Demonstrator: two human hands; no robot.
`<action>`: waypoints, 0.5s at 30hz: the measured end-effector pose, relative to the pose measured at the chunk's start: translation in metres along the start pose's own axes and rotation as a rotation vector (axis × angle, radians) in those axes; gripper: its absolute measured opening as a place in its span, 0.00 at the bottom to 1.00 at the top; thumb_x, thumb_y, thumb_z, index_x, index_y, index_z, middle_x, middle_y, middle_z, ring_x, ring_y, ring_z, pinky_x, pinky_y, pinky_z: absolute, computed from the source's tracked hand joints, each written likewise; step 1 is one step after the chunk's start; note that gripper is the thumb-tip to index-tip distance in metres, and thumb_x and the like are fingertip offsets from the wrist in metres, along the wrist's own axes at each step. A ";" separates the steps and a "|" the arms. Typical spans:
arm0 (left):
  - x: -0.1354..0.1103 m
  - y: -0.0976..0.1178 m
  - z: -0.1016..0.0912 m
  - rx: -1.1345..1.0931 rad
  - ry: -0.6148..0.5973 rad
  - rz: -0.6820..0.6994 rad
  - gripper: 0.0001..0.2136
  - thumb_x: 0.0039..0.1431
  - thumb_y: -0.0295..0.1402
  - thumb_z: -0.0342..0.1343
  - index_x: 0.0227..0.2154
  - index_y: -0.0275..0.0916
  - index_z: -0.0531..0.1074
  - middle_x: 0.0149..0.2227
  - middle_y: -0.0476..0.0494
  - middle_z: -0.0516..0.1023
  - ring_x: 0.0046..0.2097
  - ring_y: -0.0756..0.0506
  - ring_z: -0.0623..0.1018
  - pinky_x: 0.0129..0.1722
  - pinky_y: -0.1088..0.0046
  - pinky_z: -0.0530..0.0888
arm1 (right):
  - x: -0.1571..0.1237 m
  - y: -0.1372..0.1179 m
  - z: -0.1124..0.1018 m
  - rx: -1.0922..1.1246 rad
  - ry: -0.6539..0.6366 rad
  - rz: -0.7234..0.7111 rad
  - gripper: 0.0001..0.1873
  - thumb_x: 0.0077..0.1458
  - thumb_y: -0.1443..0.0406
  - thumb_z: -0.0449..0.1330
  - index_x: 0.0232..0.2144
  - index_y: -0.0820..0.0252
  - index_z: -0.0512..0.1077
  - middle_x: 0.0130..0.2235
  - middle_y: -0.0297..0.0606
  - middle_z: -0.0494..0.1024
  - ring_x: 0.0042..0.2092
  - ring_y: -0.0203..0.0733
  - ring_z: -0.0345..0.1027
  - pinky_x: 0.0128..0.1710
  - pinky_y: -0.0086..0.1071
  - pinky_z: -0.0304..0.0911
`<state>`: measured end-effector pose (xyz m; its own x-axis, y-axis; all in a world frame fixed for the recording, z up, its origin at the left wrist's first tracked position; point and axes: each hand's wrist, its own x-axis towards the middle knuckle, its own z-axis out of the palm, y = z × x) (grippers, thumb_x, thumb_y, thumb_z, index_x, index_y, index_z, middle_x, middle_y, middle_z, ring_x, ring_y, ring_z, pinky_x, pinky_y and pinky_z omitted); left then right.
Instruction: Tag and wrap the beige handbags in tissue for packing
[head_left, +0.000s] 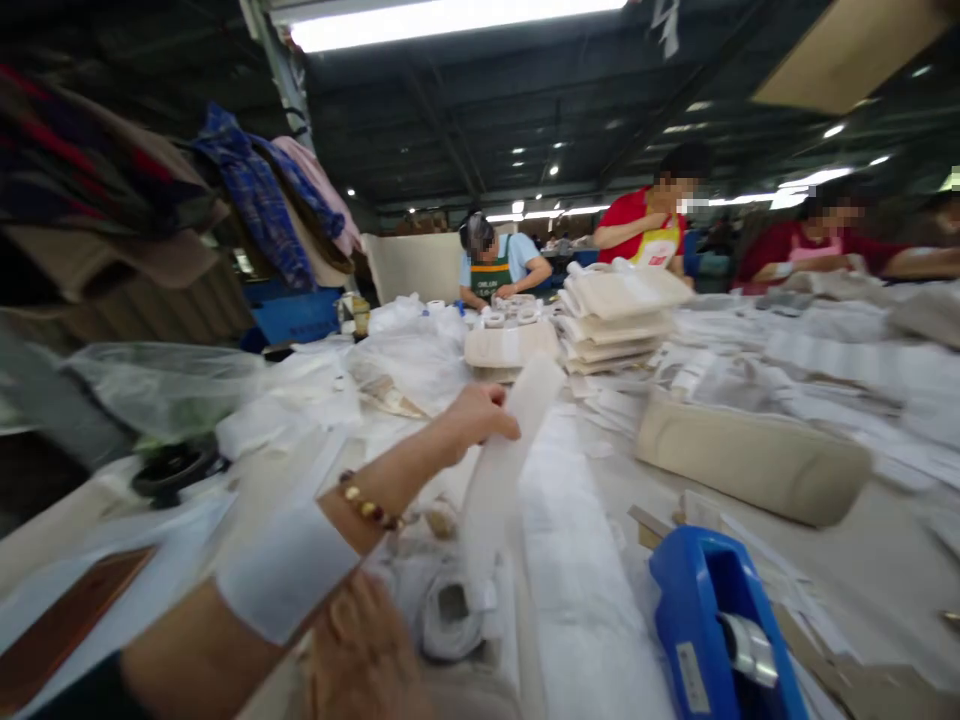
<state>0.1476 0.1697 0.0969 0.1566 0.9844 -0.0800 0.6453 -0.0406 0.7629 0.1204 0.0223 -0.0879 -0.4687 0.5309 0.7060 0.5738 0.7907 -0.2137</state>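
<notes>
My left hand point(480, 418) reaches out over the worktable, a white cuff and a beaded bracelet on its arm. Its thumb and fingers pinch a translucent white strip point(501, 480), which rises past the fingers and hangs down toward a white roll point(452, 612) with a hollow core. Below that forearm, at the bottom edge, my right hand point(367, 640) is blurred, near the roll; its fingers are too smeared to read. A long white layered band point(574, 560) lies just right of the strip.
A blue tape dispenser point(694, 600) stands front right, with a beige padded piece point(750, 460) behind it. Beige folded pieces point(619, 310) are stacked farther back. Clear plastic bags point(412, 350) lie left of centre. Several people work across the table.
</notes>
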 end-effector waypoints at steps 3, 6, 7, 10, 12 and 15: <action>-0.057 -0.023 -0.086 0.118 0.189 -0.071 0.08 0.35 0.25 0.52 0.25 0.36 0.67 0.22 0.54 0.67 0.27 0.49 0.70 0.24 0.77 0.63 | 0.002 -0.011 0.008 0.126 0.077 0.039 0.15 0.60 0.64 0.53 0.48 0.64 0.69 0.54 0.42 0.71 0.59 0.45 0.58 0.57 0.39 0.60; -0.123 -0.075 -0.132 0.595 0.281 -0.241 0.03 0.36 0.27 0.49 0.19 0.37 0.64 0.20 0.53 0.65 0.29 0.46 0.70 0.25 0.76 0.61 | 0.007 -0.012 0.009 0.186 0.034 0.036 0.15 0.59 0.67 0.52 0.47 0.63 0.69 0.53 0.43 0.72 0.58 0.47 0.60 0.56 0.43 0.62; -0.143 -0.097 -0.135 0.636 0.276 -0.292 0.03 0.34 0.26 0.49 0.18 0.38 0.64 0.19 0.52 0.65 0.30 0.45 0.71 0.26 0.75 0.61 | 0.009 -0.010 0.009 0.182 0.019 0.017 0.15 0.59 0.67 0.51 0.47 0.63 0.70 0.53 0.44 0.72 0.58 0.48 0.61 0.55 0.43 0.63; -0.185 -0.168 -0.116 0.668 0.211 -0.416 0.04 0.33 0.23 0.48 0.14 0.38 0.61 0.18 0.51 0.66 0.28 0.46 0.72 0.26 0.75 0.61 | 0.011 -0.005 0.006 0.111 0.021 -0.044 0.15 0.60 0.69 0.49 0.47 0.63 0.70 0.52 0.46 0.73 0.57 0.49 0.62 0.53 0.45 0.65; -0.199 -0.205 -0.094 0.669 0.190 -0.452 0.04 0.36 0.23 0.48 0.18 0.38 0.64 0.22 0.48 0.70 0.30 0.44 0.74 0.29 0.72 0.65 | 0.011 -0.002 0.006 0.047 0.014 -0.098 0.16 0.60 0.69 0.48 0.47 0.64 0.70 0.51 0.48 0.73 0.56 0.51 0.63 0.51 0.47 0.66; -0.208 -0.237 -0.068 0.670 0.208 -0.442 0.10 0.42 0.29 0.51 0.31 0.34 0.69 0.35 0.37 0.75 0.40 0.36 0.75 0.40 0.60 0.67 | 0.011 0.001 0.005 -0.022 -0.042 -0.169 0.16 0.60 0.69 0.48 0.47 0.66 0.69 0.51 0.49 0.73 0.56 0.52 0.63 0.50 0.46 0.67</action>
<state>-0.0884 -0.0142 -0.0237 -0.3150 0.9424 -0.1124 0.9339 0.3289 0.1402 0.1120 0.0306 -0.0834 -0.5872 0.4040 0.7014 0.4990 0.8630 -0.0794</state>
